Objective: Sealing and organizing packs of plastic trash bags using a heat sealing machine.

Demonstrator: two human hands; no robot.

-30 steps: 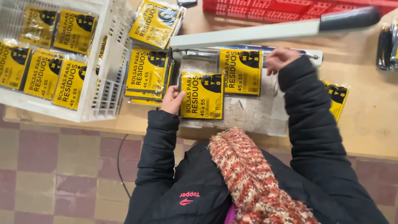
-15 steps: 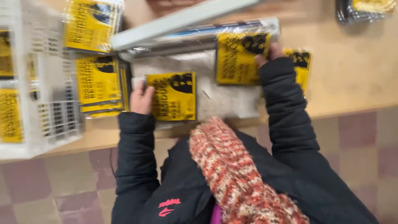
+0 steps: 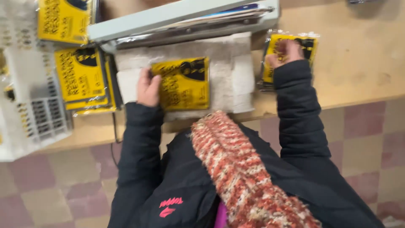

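The left hand (image 3: 147, 86) lies with its fingers narrow and flat on the left edge of a yellow packet (image 3: 183, 83), which rests on a white cloth pad (image 3: 230, 69) in the middle of the wooden table (image 3: 358, 63), just near of the long grey sealing machine (image 3: 181, 19). The right hand (image 3: 283, 52) is closed on the top packet of a small right stack (image 3: 293, 59), to the right of the pad; whether it truly pinches the packet or only presses it, I cannot tell, because the picture is blurred. In my judgement, the main risk is the machine: its arm stands just far of the pad, and fingers that go under it could be caught if it comes down. Also the smooth plastic of the packet may slide on the cloth when only one edge is held, so it could go crooked. The right stack lies close to the near edge of the table, and a push of the sleeve might send it to the floor. All packets are flat rectangles in clear plastic, yellow with black print and a black shape in one upper corner. A left pile (image 3: 82, 78) lies beside the pad, one more packet (image 3: 63, 19) is far left, and a white plastic basket (image 3: 38, 118) stands at the left edge.
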